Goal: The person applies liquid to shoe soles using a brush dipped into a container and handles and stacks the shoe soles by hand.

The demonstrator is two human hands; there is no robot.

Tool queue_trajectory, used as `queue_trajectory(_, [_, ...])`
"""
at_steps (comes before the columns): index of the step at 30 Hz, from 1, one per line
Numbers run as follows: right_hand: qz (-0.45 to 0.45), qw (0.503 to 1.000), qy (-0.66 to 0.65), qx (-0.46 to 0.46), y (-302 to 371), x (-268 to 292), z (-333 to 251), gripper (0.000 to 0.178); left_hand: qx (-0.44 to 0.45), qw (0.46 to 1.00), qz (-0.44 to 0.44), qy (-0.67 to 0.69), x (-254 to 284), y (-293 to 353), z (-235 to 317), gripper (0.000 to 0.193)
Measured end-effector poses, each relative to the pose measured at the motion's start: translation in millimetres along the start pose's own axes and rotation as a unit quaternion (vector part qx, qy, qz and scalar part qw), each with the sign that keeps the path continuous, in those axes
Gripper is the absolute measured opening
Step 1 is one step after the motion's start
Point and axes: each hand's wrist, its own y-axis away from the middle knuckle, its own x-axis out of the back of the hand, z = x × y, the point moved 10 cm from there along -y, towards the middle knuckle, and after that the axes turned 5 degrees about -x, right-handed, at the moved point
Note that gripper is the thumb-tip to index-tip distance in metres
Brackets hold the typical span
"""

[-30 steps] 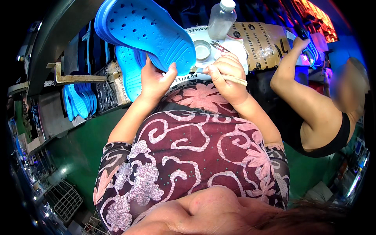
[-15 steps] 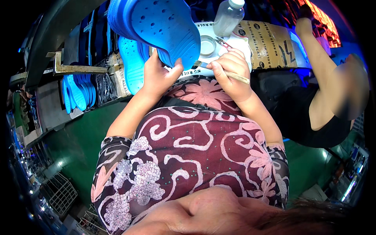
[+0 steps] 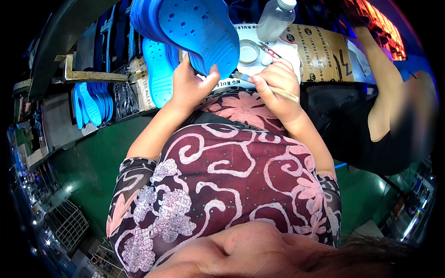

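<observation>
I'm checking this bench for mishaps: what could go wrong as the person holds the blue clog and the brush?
1. The left hand pinches the blue clog only at its edge, so it might slip.
2. The brush in the right hand works close to the small round jar and the clear bottle, which could be knocked over.

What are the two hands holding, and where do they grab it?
The left hand grips the blue clog shoe by its lower edge. The right hand holds a small brush by the middle of its wooden handle.
</observation>
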Motion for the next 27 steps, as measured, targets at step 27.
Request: queue_trajectory(27, [0.047, 0.998, 0.045, 0.010, 3.8, 10.0, -7.1, 0.015, -0.295, 0.936, -0.041, -0.189, -15.6, -3.1, 72.4, 0.033])
